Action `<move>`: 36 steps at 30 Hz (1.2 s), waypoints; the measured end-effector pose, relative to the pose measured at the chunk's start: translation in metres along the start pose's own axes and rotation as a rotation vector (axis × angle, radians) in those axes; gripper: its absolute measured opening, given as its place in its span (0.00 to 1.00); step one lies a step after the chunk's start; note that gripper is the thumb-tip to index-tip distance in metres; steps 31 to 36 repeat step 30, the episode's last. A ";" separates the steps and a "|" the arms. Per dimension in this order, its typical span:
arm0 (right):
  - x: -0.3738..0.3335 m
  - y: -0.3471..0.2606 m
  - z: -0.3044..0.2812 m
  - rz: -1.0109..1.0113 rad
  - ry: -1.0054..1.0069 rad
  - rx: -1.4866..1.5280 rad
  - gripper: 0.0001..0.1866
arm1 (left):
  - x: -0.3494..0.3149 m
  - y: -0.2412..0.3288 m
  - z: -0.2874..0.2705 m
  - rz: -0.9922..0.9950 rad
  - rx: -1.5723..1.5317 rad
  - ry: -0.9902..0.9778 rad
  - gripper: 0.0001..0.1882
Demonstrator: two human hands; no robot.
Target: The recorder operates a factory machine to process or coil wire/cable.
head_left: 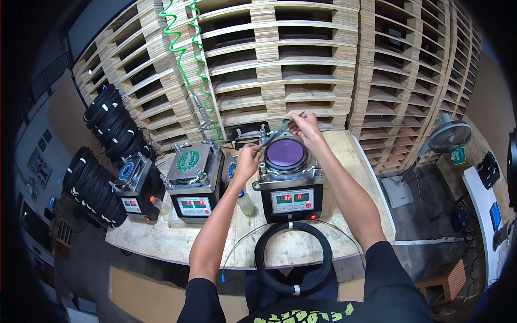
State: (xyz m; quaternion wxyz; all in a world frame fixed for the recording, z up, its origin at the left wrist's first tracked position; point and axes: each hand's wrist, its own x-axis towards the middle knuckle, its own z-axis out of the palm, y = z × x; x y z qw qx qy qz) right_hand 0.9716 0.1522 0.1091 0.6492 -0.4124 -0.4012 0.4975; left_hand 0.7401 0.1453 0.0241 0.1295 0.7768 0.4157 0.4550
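A thin teal rod [276, 131] is held between both hands above the back of a grey machine [291, 180] that stands on the wooden bench [161, 239]. The right hand [305, 125] is closed on the upper end of the rod, just beyond the machine's round purple plate [285, 153]. The left hand [249, 160] is closed on the lower end, at the plate's left rim. The rod runs on a slant, rising from left to right.

On the front of the machine, a panel with red and green digits [291, 199] is seen. A black coil of cable [293, 257] lies on the bench edge in front of it, tied with white bands. To the left, two similar machines [191, 180] are set in a row, one bearing green pieces on its top. A small clear bottle [245, 203] stands between the machines. Bundles of black coils [110, 121] are stacked at the far left. A green spiral hose [188, 54] hangs before the stacked wooden pallets [301, 59]. A fan [448, 137] stands on the floor at the right.
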 end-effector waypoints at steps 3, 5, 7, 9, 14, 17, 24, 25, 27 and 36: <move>0.013 0.008 -0.003 -0.002 0.077 -0.019 0.19 | 0.009 0.008 0.015 -0.090 -0.049 -0.073 0.09; 0.009 0.008 0.008 -0.011 0.037 -0.007 0.22 | 0.007 0.003 0.015 -0.134 -0.081 -0.095 0.09; 0.002 0.007 0.016 -0.022 -0.010 0.006 0.25 | 0.006 -0.007 0.015 -0.168 -0.032 -0.106 0.09; -0.005 0.003 0.025 -0.004 -0.145 0.241 0.23 | 0.008 -0.032 0.014 -0.160 -0.112 -0.016 0.10; -0.007 0.011 -0.021 -0.076 -0.053 -0.115 0.12 | 0.024 -0.054 0.014 -0.312 -0.239 -0.152 0.11; -0.012 0.021 -0.052 -0.181 0.027 -0.395 0.11 | 0.026 -0.051 0.016 -0.334 -0.349 -0.171 0.11; -0.022 0.054 -0.065 -0.356 0.140 -0.773 0.11 | 0.034 -0.050 -0.004 -0.488 -0.353 -0.373 0.10; -0.023 0.053 -0.063 -0.358 0.123 -0.776 0.11 | 0.037 -0.050 -0.010 -0.496 -0.354 -0.359 0.10; -0.021 0.055 -0.071 -0.487 0.157 -0.787 0.11 | 0.044 -0.044 -0.021 -0.514 -0.497 -0.605 0.16; -0.014 0.055 -0.055 -0.500 0.096 -0.907 0.10 | 0.077 -0.064 -0.050 -0.484 -0.269 -0.766 0.27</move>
